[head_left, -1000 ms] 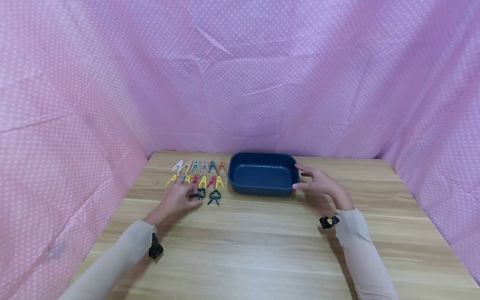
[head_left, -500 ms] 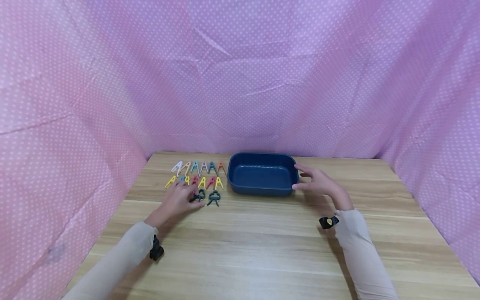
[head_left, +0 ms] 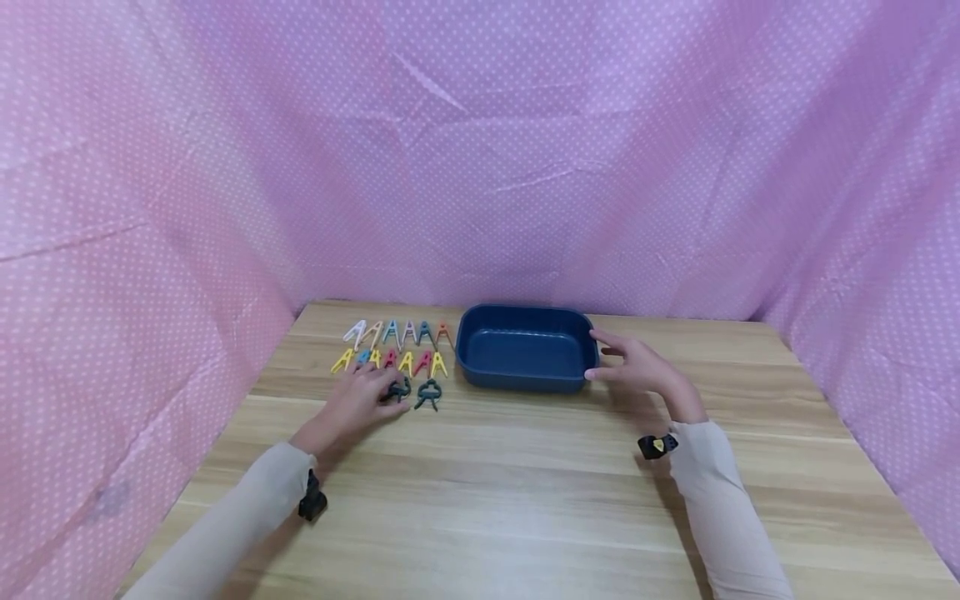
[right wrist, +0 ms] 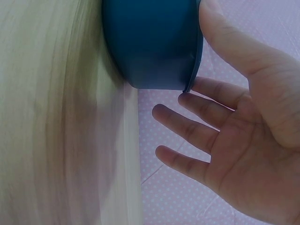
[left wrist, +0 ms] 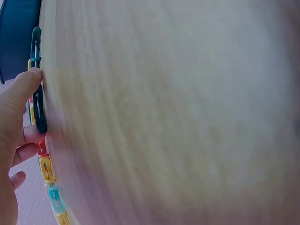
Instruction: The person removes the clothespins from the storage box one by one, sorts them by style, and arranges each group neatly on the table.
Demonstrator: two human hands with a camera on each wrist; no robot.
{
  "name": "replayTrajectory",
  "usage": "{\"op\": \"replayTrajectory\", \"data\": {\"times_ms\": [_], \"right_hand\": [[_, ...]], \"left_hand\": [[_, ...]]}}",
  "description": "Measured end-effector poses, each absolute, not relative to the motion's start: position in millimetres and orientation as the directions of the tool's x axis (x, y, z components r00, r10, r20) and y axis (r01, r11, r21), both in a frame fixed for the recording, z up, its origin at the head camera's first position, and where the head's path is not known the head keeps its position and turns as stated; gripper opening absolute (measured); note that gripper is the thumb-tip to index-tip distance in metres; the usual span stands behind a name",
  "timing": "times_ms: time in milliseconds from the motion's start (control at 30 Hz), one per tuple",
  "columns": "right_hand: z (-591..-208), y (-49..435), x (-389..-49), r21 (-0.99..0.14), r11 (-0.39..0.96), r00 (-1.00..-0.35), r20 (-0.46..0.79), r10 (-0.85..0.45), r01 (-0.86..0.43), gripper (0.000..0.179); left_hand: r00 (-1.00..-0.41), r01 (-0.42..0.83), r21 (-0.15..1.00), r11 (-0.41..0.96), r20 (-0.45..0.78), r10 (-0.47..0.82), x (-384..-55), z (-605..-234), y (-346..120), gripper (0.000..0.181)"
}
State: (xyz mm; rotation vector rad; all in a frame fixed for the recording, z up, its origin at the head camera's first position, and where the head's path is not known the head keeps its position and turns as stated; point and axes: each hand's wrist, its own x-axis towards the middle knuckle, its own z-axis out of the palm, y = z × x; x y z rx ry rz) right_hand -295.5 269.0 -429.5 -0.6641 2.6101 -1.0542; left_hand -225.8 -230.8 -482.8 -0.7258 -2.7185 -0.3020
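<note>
My left hand [head_left: 358, 402] is at the front of the clothespin group, thumb and forefinger on either side of a dark green spring clip [left wrist: 40, 110], pinching it at the table. Its twin, a second dark green clip [head_left: 429, 394], lies just to the right. Behind them run two rows of clothespins: a yellow one [head_left: 438, 365] ends the nearer row and a white one [head_left: 355, 332] starts the farther. A deep blue rectangular bin [head_left: 525, 382] stands right of the clips. My right hand [head_left: 637, 367] touches its right end, thumb near the front corner and fingers extended along the rim.
Everything rests on a wood-grain table [head_left: 480, 500]. Pink polka-dot cloth [head_left: 480, 167] hangs behind the table and at both sides. The bin sits close to the table's back edge.
</note>
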Motion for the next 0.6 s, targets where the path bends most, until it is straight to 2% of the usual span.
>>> {"op": "replayTrajectory", "data": {"times_ms": [400, 600], "right_hand": [[-430.2, 268.9, -297.0, -0.698, 0.637, -0.865, -0.051, -0.499, -0.326, 0.085], [-431.4, 269.4, -296.1, -0.701, 0.637, -0.866, -0.054, -0.497, -0.322, 0.086]], "left_hand": [[-0.791, 0.55, 0.082, 0.831, 0.369, 0.488, -227.8, -484.6, -230.1, 0.041], [-0.806, 0.538, 0.079, 0.84, 0.339, 0.484, -227.7, -485.3, -226.5, 0.042]]}}
